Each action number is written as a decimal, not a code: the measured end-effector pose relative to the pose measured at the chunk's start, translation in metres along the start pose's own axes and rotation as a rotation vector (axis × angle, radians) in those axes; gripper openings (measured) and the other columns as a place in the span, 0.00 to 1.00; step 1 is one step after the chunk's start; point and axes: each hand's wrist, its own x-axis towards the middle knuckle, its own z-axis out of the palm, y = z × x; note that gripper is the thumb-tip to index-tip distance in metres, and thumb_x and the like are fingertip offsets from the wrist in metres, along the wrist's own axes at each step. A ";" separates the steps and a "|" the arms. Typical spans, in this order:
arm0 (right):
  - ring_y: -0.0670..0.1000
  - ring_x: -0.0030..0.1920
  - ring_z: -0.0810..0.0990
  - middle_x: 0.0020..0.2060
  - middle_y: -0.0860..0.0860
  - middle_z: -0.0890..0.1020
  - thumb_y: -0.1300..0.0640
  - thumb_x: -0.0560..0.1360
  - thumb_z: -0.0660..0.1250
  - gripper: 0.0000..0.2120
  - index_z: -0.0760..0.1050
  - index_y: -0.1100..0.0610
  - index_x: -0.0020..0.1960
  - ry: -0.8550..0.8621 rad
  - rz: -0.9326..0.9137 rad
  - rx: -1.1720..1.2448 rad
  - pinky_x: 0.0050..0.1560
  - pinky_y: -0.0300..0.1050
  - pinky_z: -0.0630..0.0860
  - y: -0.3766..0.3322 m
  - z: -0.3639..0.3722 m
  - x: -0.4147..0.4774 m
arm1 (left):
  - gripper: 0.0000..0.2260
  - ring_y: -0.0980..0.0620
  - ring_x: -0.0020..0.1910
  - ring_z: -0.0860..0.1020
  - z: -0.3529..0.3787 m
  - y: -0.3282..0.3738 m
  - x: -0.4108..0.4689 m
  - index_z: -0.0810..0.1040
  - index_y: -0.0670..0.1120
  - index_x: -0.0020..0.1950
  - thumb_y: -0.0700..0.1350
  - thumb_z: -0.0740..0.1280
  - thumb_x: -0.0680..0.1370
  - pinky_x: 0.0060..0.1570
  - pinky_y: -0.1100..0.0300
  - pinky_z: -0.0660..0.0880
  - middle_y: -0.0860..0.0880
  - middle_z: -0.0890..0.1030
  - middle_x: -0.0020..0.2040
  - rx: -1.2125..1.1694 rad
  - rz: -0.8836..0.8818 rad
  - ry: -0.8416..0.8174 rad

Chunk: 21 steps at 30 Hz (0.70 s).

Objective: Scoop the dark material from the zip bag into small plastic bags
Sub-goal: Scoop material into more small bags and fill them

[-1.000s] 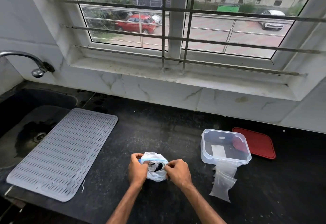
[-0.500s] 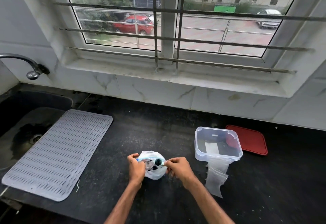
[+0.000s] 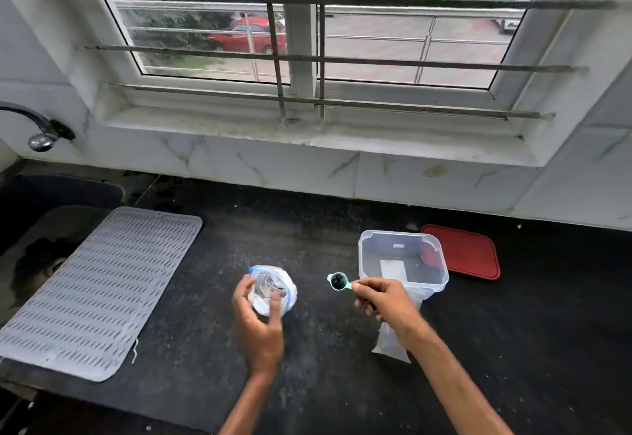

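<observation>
The zip bag (image 3: 273, 285), white with a blue seal strip, stands open on the black counter. My left hand (image 3: 258, 321) cups its near side. To its right, my right hand (image 3: 384, 301) pinches the handle of a small teal scoop (image 3: 338, 281) that is filled with dark material and held above the counter, between the zip bag and the clear container. Small clear plastic bags (image 3: 393, 345) lie flat on the counter under my right wrist, partly hidden by it.
A clear plastic container (image 3: 402, 262) stands open behind my right hand, its red lid (image 3: 463, 251) lying beside it on the right. A grey ribbed drying mat (image 3: 92, 291) covers the counter's left, next to the sink (image 3: 30, 229) and tap (image 3: 42, 135).
My right hand has lifted the loaded scoop out of the zip bag and carried it right. My left hand has shifted from the bag's rim to its side.
</observation>
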 end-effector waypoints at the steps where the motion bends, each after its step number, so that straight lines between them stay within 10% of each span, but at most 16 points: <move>1: 0.45 0.28 0.73 0.32 0.53 0.83 0.56 0.77 0.69 0.05 0.84 0.55 0.48 0.016 -0.006 0.013 0.27 0.34 0.65 0.001 -0.012 -0.006 | 0.26 0.53 0.64 0.74 0.010 0.006 -0.017 0.70 0.48 0.68 0.57 0.69 0.73 0.65 0.55 0.71 0.50 0.74 0.66 0.001 0.011 -0.095; 8: 0.45 0.27 0.72 0.31 0.53 0.82 0.59 0.76 0.70 0.04 0.84 0.56 0.46 0.119 -0.052 -0.013 0.25 0.33 0.66 0.015 -0.074 -0.033 | 0.59 0.51 0.74 0.62 0.096 0.027 -0.125 0.55 0.46 0.77 0.78 0.67 0.56 0.70 0.59 0.64 0.50 0.62 0.74 0.347 -0.104 -0.612; 21: 0.46 0.27 0.71 0.31 0.55 0.82 0.59 0.77 0.69 0.04 0.84 0.56 0.46 0.110 -0.039 0.004 0.25 0.35 0.65 0.031 -0.132 -0.037 | 0.24 0.60 0.57 0.76 0.140 0.028 -0.168 0.69 0.59 0.63 0.51 0.75 0.72 0.53 0.61 0.77 0.61 0.75 0.58 0.186 -0.128 -0.384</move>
